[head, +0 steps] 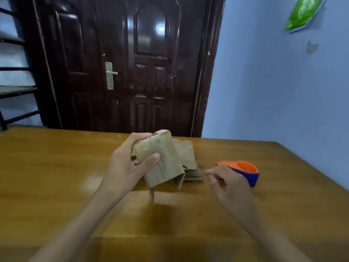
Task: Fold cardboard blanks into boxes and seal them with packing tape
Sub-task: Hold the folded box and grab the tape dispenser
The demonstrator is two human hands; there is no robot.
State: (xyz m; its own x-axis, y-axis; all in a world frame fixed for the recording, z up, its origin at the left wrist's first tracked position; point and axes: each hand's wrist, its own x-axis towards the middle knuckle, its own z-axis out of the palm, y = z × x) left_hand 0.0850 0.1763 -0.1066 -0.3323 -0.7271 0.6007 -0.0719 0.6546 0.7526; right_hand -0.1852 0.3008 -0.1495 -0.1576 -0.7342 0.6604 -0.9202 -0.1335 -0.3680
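Observation:
My left hand grips a small brown cardboard box and holds it tilted above the wooden table. Its thumb lies across the printed side and its fingers wrap the far end. The box's lower flaps hang loose. To the right, my right hand hovers just above the table, fingers loosely bent and holding nothing, blurred by motion. An orange and blue tape dispenser lies just behind that hand. More flat cardboard blanks lie on the table behind the held box.
A dark brown door stands behind the table's far edge. A black metal shelf rack is at the far left. A blue wall runs along the right, close to the table's right edge.

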